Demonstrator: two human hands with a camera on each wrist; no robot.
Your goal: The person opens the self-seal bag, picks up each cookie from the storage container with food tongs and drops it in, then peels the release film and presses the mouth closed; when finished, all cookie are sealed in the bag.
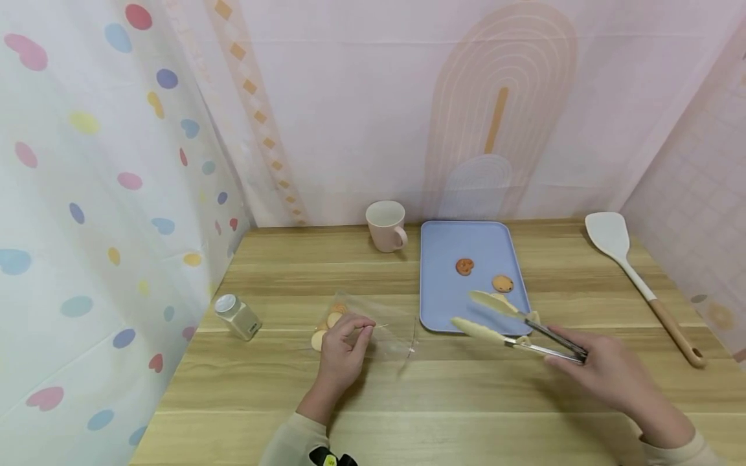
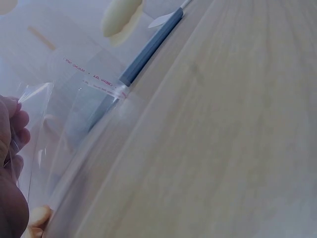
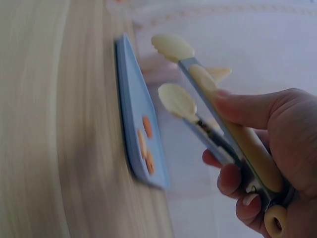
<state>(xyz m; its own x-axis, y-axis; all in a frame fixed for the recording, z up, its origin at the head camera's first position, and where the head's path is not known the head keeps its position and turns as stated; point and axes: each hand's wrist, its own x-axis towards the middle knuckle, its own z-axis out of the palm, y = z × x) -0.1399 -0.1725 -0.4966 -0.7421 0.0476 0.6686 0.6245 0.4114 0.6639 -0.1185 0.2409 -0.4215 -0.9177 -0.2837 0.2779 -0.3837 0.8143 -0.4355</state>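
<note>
My left hand [image 1: 344, 356] pinches the upper film of a clear plastic bag [image 1: 393, 323], which lies on the table with several cookies [image 1: 318, 340] at its left end. In the left wrist view, red print runs along the bag's flap [image 2: 101, 82]. My right hand [image 1: 609, 369] grips kitchen tongs [image 3: 247, 148] with cream-coloured tips. The tips stand apart with nothing between them, above the near edge of a blue tray [image 1: 437, 239]. On that tray lie a brown pretzel-shaped cookie [image 1: 464, 266] and a round cookie [image 1: 502, 283]; a third is partly hidden behind the tongs.
A pink mug [image 1: 384, 226] stands at the back, left of the tray. At the left, a glass jar with a silver lid [image 1: 237, 317] is on the table. A white spatula with a wooden handle [image 1: 641, 278] lies along the right side. Patterned curtains enclose the table.
</note>
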